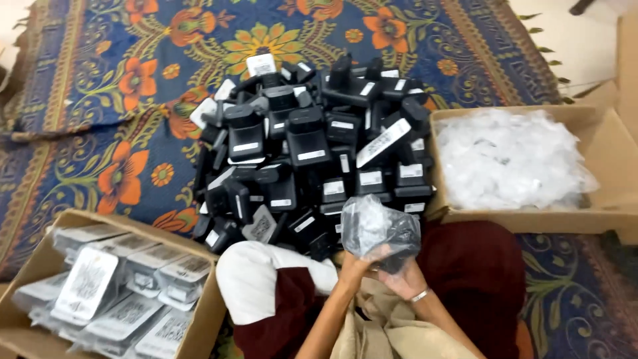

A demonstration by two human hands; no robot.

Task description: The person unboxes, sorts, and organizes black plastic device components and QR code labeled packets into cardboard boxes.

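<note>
Floral rug (100,100), hands (382,269) holding bagged black device (380,229)

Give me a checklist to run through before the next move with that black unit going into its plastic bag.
1. Both hands on the bagged unit: ok, left hand and right hand grip it from below.
2. Unit fully inside the clear bag: cannot tell, the plastic is crumpled.
3. Bag supply in the right-hand box: ok, full.
4. Room in the left-hand box: not ok, packed near the rim.
5. Pile of black units within reach: ok, just ahead of the knees.
</note>
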